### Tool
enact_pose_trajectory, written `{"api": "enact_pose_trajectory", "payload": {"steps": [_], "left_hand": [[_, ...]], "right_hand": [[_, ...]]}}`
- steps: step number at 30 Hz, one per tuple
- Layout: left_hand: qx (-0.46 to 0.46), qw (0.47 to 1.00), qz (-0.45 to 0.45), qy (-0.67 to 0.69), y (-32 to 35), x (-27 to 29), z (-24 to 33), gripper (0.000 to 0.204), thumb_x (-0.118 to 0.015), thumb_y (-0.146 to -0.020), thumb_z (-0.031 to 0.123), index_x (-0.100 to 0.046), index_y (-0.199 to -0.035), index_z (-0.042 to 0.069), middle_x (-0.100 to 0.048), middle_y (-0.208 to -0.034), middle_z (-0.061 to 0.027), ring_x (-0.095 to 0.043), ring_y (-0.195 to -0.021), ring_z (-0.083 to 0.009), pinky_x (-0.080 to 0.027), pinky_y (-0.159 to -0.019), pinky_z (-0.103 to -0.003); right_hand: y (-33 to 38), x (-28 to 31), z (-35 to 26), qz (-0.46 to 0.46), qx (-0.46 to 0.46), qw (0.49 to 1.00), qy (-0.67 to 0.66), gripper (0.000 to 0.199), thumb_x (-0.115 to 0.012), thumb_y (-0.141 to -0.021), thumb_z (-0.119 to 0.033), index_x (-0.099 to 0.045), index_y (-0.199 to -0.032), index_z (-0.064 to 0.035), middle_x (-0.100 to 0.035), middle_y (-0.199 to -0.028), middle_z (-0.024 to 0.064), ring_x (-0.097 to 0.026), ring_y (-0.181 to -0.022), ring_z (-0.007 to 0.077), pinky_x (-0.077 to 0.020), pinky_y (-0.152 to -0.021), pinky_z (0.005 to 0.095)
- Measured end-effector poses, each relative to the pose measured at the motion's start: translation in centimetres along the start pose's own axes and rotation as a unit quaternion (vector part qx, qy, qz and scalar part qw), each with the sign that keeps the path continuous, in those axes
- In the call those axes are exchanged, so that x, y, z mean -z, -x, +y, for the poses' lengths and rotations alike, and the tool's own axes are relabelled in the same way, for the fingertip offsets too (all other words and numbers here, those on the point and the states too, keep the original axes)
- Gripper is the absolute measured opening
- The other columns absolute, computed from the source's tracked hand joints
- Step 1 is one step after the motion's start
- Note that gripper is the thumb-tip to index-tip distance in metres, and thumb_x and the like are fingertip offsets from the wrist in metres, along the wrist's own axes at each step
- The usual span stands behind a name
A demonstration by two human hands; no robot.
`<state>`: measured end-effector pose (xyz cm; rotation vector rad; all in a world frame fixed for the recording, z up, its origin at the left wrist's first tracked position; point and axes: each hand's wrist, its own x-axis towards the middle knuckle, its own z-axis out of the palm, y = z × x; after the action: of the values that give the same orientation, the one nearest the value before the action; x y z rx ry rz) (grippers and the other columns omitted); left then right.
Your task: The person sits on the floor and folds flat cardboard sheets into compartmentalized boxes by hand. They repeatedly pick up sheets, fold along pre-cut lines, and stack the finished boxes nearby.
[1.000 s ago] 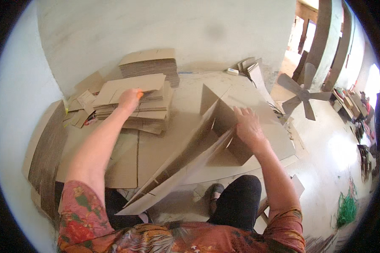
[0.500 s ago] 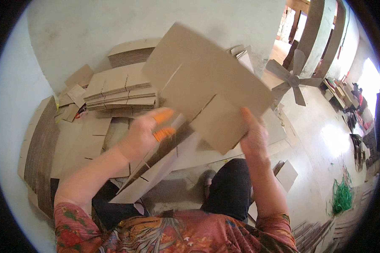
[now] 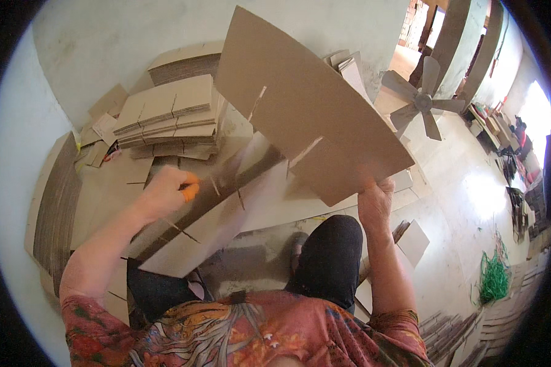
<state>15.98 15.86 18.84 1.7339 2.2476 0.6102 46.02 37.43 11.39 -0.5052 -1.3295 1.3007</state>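
My right hand (image 3: 376, 199) grips the lower right corner of a large brown cardboard sheet (image 3: 312, 110), raised and tilted in front of me. Two slots cut into the sheet, and its far corner reaches up toward the wall. Left of it, my left hand (image 3: 168, 191) is closed, orange covers on its fingers; whatever it may hold is hidden and the hand is slightly blurred. Beside that hand a long slotted cardboard strip (image 3: 193, 235) slants from near my left knee up to the sheet. Whether the strip joins the sheet I cannot tell.
Slotted cardboard pieces (image 3: 165, 113) are piled behind my left hand, with another stack (image 3: 52, 202) at far left. A grey fan (image 3: 422, 103) stands at the right. Green string (image 3: 494, 278) lies on the floor, near more flat cardboard (image 3: 450, 333).
The cardboard sheet has risen and turned more broadly toward me. My left hand has drawn back to the left and its fingers have curled in. The slotted strip has shifted left.
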Motion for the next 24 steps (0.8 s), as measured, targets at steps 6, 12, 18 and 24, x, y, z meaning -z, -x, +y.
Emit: {"api": "enact_pose_trajectory", "payload": {"steps": [6, 12, 18, 24], "left_hand": [[-0.016, 0.999, 0.029, -0.016, 0.5, 0.1, -0.2, 0.016, -0.061, -0.077, 0.007, -0.067, -0.089, -0.001, -0.060, -0.076, -0.0242, -0.060, -0.067, -0.0360, -0.046, -0.061, -0.038], [-0.039, 0.997, 0.055, -0.027, 0.4, -0.2, -1.0, 0.016, -0.061, -0.078, 0.008, -0.068, -0.089, -0.002, -0.062, -0.074, -0.0228, -0.062, -0.063, -0.0348, -0.048, -0.060, -0.037], [-0.009, 0.997, 0.062, -0.038, 0.3, -0.3, -0.8, 0.019, -0.061, -0.081, 0.011, -0.067, -0.094, -0.002, -0.064, -0.079, -0.0225, -0.063, -0.070, -0.0356, -0.050, -0.065, -0.038], [-0.191, 0.966, 0.156, -0.077, -0.9, -1.9, 2.8, 0.030, -0.063, -0.082, 0.018, -0.061, -0.106, 0.000, -0.064, -0.085, -0.0220, -0.062, -0.081, -0.0389, -0.049, -0.072, -0.042]], "right_hand": [[-0.5, -0.2, -1.9, -0.041, 0.004, 0.996, 0.077, 0.014, -0.059, -0.087, -0.008, -0.064, -0.097, 0.0004, -0.063, -0.091, 0.0014, -0.055, -0.083, 0.0108, -0.0436, -0.073, 0.0272], [0.1, -2.2, -3.3, -0.097, -0.017, 0.984, 0.152, 0.012, -0.062, -0.087, -0.007, -0.066, -0.094, 0.0018, -0.066, -0.085, 0.0007, -0.057, -0.078, 0.0086, -0.0465, -0.068, 0.0255], [2.0, -1.1, 1.3, -0.052, -0.014, 0.987, 0.150, 0.016, -0.063, -0.086, -0.005, -0.064, -0.100, 0.0020, -0.066, -0.092, 0.0018, -0.056, -0.084, 0.0100, -0.0463, -0.073, 0.0266], [2.4, -1.3, 1.9, -0.059, 0.002, 0.991, 0.117, 0.019, -0.063, -0.085, -0.005, -0.062, -0.103, 0.0000, -0.064, -0.094, 0.0021, -0.054, -0.088, 0.0121, -0.0438, -0.078, 0.0281]]}}
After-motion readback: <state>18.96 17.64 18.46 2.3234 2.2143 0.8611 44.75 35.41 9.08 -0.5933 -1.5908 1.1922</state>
